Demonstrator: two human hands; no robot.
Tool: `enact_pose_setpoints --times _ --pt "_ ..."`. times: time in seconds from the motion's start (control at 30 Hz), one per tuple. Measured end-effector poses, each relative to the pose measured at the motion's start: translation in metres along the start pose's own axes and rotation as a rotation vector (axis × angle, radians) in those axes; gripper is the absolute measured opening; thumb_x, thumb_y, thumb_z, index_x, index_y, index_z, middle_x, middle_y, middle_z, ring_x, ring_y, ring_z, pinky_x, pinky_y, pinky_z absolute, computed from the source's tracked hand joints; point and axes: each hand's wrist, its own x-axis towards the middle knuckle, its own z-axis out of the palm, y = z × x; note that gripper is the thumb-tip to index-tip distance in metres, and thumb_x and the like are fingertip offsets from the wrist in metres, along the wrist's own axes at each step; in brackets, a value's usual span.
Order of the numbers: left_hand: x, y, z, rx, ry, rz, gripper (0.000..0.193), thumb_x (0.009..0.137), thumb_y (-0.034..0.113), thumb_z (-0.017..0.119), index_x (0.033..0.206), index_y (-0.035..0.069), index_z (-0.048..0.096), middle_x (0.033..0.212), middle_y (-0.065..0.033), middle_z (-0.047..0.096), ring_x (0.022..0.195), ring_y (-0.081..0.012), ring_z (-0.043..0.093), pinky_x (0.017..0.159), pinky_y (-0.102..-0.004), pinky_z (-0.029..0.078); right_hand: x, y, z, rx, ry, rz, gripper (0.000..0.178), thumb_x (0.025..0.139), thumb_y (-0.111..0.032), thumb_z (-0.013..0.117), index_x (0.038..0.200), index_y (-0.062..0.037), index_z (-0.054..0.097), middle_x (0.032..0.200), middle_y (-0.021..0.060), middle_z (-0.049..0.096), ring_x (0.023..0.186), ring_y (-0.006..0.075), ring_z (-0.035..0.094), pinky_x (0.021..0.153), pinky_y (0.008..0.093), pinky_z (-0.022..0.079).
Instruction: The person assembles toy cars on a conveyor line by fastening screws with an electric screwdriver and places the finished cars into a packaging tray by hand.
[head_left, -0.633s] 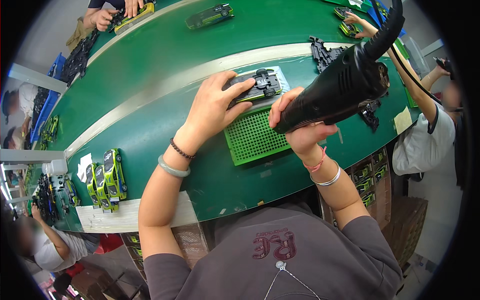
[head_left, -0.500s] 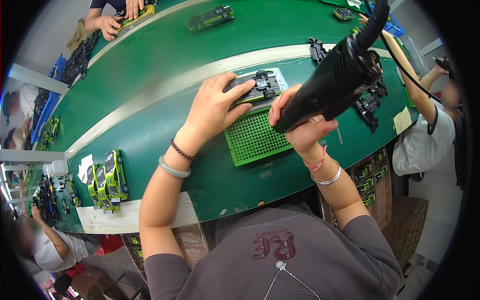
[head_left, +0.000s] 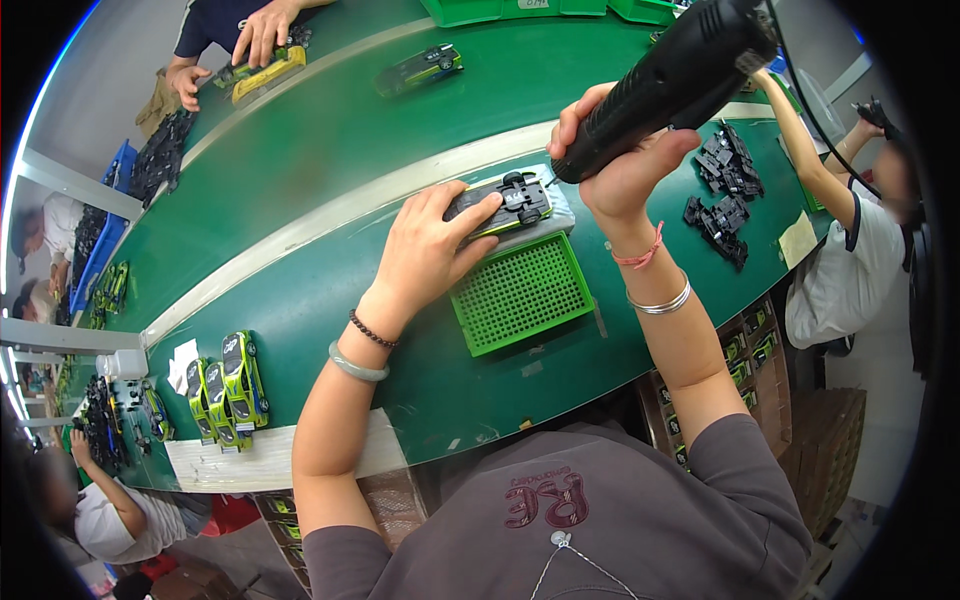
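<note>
Upturned toy car: the toy car [head_left: 518,206] lies wheels-up on a pale block [head_left: 564,213] on the green table [head_left: 300,320], just beyond a green perforated basket [head_left: 522,295].
Left hand: the left hand [head_left: 428,236] is curled over the car's left part, thumb along the near side and a finger on the dark underside; if that hold is too light, the car could twist or slide under a sideways push.
Right hand: the right hand [head_left: 632,165] is wrapped around a black power screwdriver [head_left: 652,98], held at a slant with its narrow end toward the car's right end.
Screwdriver tip: near the rear-most visible wheels; whether it touches the car is too small to tell. Lowered at this slant, it could skid off a screw head and mark the plastic.
Left fingers: they rest close to the tool's working end, so a skid leftward could nick one.
Cable: the black cable [head_left: 787,60] hangs off to the right; a snag there could tug the tool off line.
Basket: its rim sits close by the block, so a shove toward the person could knock it.
</note>
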Motion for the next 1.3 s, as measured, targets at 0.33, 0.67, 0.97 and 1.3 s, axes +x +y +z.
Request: enact_pose_setpoints --times 0.33,0.67,0.97,1.3 --pt "0.001 -0.001 0.000 0.010 -0.005 0.014 0.043 0.074 0.026 0.069 0.115 0.018 0.058 0.107 -0.0156 0.054 0.098 -0.0317 0.054 0.085 -0.0411 0.044 -0.004 0.023 -0.001 -0.094 -0.072 0.047 0.092 0.064 -0.090 0.024 0.081 -0.0029 0.049 0.059 0.0083 0.052 0.052 0.0171 0.053 0.048 0.0265 0.042" --pt "0.003 0.003 -0.004 0.048 -0.035 0.013 0.042 0.075 0.022 0.069 0.116 0.017 0.059 0.108 -0.0166 0.053 0.096 -0.0337 0.053 0.082 -0.0406 0.046 -0.001 0.030 0.009 -0.059 -0.023 0.001 0.079 0.082 -0.073 0.031 0.068 0.0018 0.053 0.050 0.0061 0.051 0.043 0.0115 0.051 0.041 0.0230 0.040" --pt "0.001 0.003 -0.003 0.031 -0.020 0.020 0.042 0.075 0.021 0.069 0.115 0.017 0.059 0.107 -0.0166 0.053 0.096 -0.0333 0.053 0.082 -0.0405 0.046 0.000 0.032 0.008 -0.077 -0.058 0.002 0.078 0.084 -0.071 0.029 0.066 0.0011 0.053 0.049 0.0055 0.050 0.043 0.0113 0.051 0.040 0.0226 0.039" --pt "0.003 -0.001 0.002 0.013 0.001 0.019 0.041 0.076 0.025 0.068 0.115 0.018 0.058 0.106 -0.0171 0.054 0.094 -0.0333 0.054 0.080 -0.0410 0.046 -0.022 -0.012 0.005 -0.012 -0.082 0.016 0.101 0.057 -0.094 0.017 0.085 -0.0019 0.047 0.062 0.0092 0.052 0.052 0.0172 0.052 0.048 0.0273 0.044"
